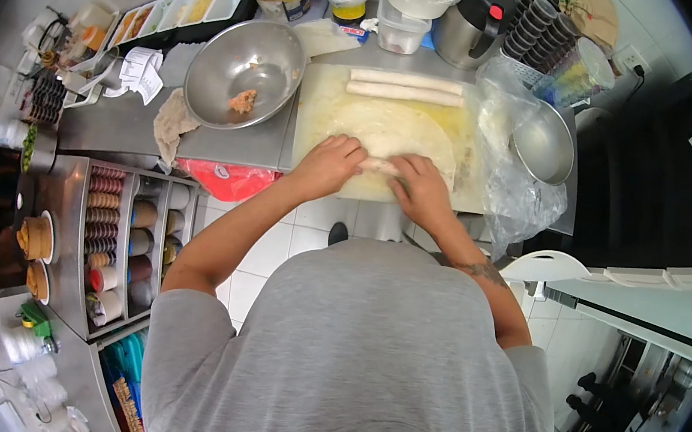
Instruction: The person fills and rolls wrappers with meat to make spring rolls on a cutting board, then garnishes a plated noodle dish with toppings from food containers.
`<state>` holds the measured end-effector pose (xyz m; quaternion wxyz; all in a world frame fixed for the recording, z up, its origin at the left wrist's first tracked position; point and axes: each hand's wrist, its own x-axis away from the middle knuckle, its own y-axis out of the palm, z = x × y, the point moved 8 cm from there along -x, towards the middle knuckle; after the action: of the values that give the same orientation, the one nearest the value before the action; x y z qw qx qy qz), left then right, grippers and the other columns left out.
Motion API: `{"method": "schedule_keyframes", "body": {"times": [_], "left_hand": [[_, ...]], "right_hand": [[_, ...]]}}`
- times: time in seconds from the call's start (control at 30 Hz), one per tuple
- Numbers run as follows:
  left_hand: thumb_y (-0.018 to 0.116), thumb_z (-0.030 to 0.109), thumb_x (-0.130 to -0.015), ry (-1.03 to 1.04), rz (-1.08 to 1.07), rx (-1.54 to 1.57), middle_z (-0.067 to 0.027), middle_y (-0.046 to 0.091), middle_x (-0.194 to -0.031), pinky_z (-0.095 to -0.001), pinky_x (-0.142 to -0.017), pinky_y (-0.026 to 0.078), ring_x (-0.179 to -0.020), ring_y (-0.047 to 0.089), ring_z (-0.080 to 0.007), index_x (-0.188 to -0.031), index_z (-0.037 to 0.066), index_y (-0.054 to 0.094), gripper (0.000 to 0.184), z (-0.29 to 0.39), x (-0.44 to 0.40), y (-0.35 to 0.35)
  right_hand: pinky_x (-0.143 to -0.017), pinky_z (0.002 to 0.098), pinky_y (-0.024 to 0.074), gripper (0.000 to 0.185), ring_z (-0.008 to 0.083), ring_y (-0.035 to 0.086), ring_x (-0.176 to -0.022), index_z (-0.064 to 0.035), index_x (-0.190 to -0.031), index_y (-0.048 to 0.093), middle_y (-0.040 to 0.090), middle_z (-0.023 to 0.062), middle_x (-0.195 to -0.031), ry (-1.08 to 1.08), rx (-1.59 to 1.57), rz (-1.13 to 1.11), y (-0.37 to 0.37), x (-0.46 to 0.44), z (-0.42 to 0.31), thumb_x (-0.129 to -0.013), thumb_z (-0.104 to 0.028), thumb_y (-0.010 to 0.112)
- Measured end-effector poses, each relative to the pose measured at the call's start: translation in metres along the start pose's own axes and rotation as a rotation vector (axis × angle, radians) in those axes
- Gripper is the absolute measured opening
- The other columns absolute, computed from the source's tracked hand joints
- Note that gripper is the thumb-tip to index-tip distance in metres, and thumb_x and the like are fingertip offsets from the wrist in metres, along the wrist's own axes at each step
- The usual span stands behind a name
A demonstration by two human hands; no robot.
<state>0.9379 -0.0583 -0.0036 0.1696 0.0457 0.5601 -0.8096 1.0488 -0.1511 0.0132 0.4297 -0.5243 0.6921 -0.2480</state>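
A thin, pale round wrapper (391, 127) lies flat on the yellowish cutting board (323, 84). Its near edge is folded over into a short roll (381, 166). My left hand (333, 163) is curled on the left end of this roll, and my right hand (421, 187) is closed on its right end, with the thumb on the near side. Two long pale finished rolls (405, 87) lie side by side at the board's far edge. Left of the board, a steel bowl (274, 60) holds a small lump of orange-pink filling (243, 101).
Clear plastic wrap (505, 184) and a second steel bowl (545, 145) lie right of the board. A steel jug (465, 32), tubs and stacked cups (532, 36) line the back. A cloth (173, 121) lies at the left, above a red bag (229, 180).
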Motion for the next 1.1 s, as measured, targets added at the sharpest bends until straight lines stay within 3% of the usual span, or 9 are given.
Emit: {"method": "schedule_keyframes", "body": {"times": [0.1, 0.2, 0.27, 0.47, 0.7, 0.9, 1.03, 1.1], "left_hand": [[0.066, 0.012, -0.08, -0.038, 0.063, 0.009, -0.0103, 0.054, -0.106, -0.0402, -0.086, 0.041, -0.101, 0.051, -0.0292, -0.108, 0.006, 0.057, 0.03, -0.008, 0.013, -0.009], [0.067, 0.013, -0.078, -0.075, 0.05, 0.057, -0.0101, 0.055, -0.106, -0.0406, -0.086, 0.041, -0.101, 0.051, -0.0295, -0.109, 0.007, 0.058, 0.032, -0.01, 0.016, -0.015], [0.068, 0.013, -0.077, -0.107, -0.019, 0.076, -0.0099, 0.055, -0.104, -0.0404, -0.085, 0.041, -0.101, 0.051, -0.0299, -0.107, 0.007, 0.058, 0.032, -0.012, 0.01, -0.021], [0.071, 0.013, -0.073, -0.073, 0.065, 0.047, -0.0101, 0.052, -0.096, -0.0391, -0.082, 0.039, -0.095, 0.051, -0.0304, -0.099, 0.007, 0.057, 0.03, -0.015, 0.012, -0.013], [0.073, 0.015, -0.072, -0.061, -0.044, 0.093, -0.0123, 0.051, -0.1, -0.0411, -0.085, 0.041, -0.098, 0.05, -0.031, -0.094, 0.003, 0.055, 0.031, 0.007, -0.018, 0.005], [0.071, 0.012, -0.076, 0.01, -0.043, 0.091, -0.011, 0.053, -0.093, -0.0405, -0.082, 0.043, -0.093, 0.052, -0.0312, -0.095, 0.004, 0.056, 0.026, -0.005, -0.02, 0.013], [0.067, 0.012, -0.081, -0.148, -0.114, 0.307, -0.0097, 0.055, -0.092, -0.0386, -0.082, 0.044, -0.092, 0.054, -0.0289, -0.099, 0.007, 0.059, 0.02, -0.022, -0.026, 0.012], [0.065, 0.012, -0.083, -0.203, -0.134, 0.431, -0.0088, 0.055, -0.092, -0.0375, -0.082, 0.044, -0.092, 0.054, -0.0275, -0.099, 0.009, 0.062, 0.016, -0.031, -0.029, 0.015]], "right_hand": [[-0.09, 0.0391, 0.0455, 0.041, 0.0311, 0.053, -0.106, -0.0084, -0.12, 0.057, 0.058, 0.0117, -0.112, 0.082, -0.019, -0.01, -0.016, 0.022, 0.02, -0.08, -0.012, 0.065], [-0.091, 0.0386, 0.0452, 0.044, 0.0313, 0.053, -0.106, -0.0089, -0.124, 0.055, 0.058, 0.012, -0.113, 0.025, -0.01, -0.035, -0.019, 0.023, 0.017, -0.081, -0.013, 0.065], [-0.09, 0.0391, 0.0453, 0.043, 0.0316, 0.053, -0.106, -0.008, -0.122, 0.056, 0.057, 0.0123, -0.112, -0.003, 0.018, -0.059, -0.021, 0.019, 0.016, -0.08, -0.014, 0.066], [-0.087, 0.0403, 0.045, 0.043, 0.0325, 0.052, -0.1, -0.0055, -0.117, 0.058, 0.057, 0.013, -0.106, -0.033, 0.089, -0.027, -0.019, 0.015, 0.014, -0.076, -0.015, 0.069], [-0.084, 0.0393, 0.0437, 0.038, 0.0311, 0.052, -0.094, -0.0045, -0.108, 0.059, 0.056, 0.0113, -0.101, -0.072, 0.106, -0.123, 0.024, -0.016, 0.001, -0.073, -0.014, 0.07], [-0.081, 0.0379, 0.0478, 0.032, 0.0294, 0.056, -0.094, -0.0048, -0.107, 0.059, 0.058, 0.0121, -0.1, -0.037, -0.126, -0.148, 0.009, -0.015, 0.019, -0.077, -0.007, 0.069], [-0.073, 0.0303, 0.0509, 0.022, 0.0217, 0.062, -0.085, -0.0021, -0.099, 0.064, 0.063, 0.0117, -0.096, 0.383, -0.395, -0.187, 0.001, -0.004, 0.073, -0.081, -0.011, 0.071], [-0.073, 0.0311, 0.0499, 0.02, 0.0234, 0.061, -0.084, -0.0021, -0.099, 0.065, 0.063, 0.0119, -0.094, 0.384, -0.405, -0.209, 0.002, -0.007, 0.082, -0.082, -0.011, 0.069]]}}
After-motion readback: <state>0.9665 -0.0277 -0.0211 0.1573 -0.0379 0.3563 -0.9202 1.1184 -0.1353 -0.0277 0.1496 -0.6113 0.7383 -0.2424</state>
